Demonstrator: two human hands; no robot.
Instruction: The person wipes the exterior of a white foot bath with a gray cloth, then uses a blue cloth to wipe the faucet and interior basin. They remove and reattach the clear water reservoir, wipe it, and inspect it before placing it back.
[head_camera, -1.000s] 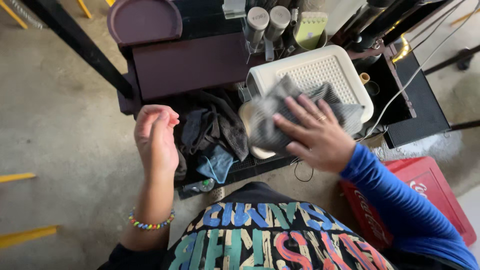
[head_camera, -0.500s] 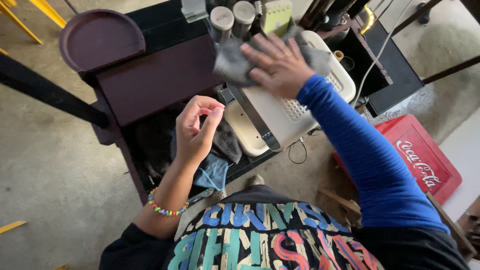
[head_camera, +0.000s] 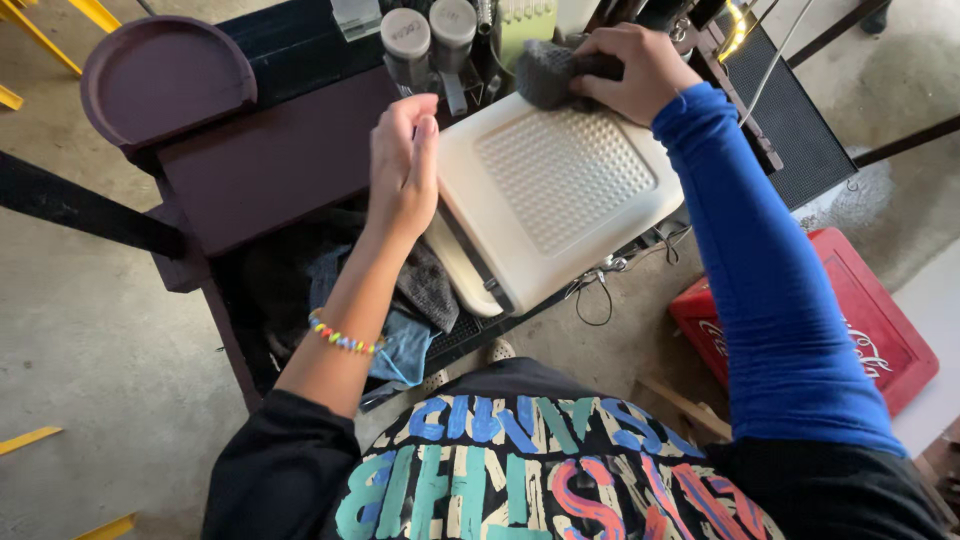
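A dark grey cloth (head_camera: 548, 72) lies bunched at the upper edge of a white square tray (head_camera: 560, 190) with a dotted middle, in the upper centre of the frame. The right hand (head_camera: 630, 68) closes its fingers on the cloth and presses it against the far rim of the tray. The left hand (head_camera: 403, 165) stands on its edge at the left side of the tray, fingers straight and held together, holding nothing; whether it touches the tray I cannot tell. The tray rests tilted on a dark purple desk (head_camera: 270, 165). Just behind it stand two grey-capped bottles (head_camera: 430, 40) and a green notepad (head_camera: 527, 20). In the upper left lies a round purple tray (head_camera: 165, 75). Under the desk, at the centre left, dark and blue rags (head_camera: 400, 320) are piled. At the right edge, a red plastic crate (head_camera: 860, 330) stands on the concrete floor (head_camera: 90, 350).
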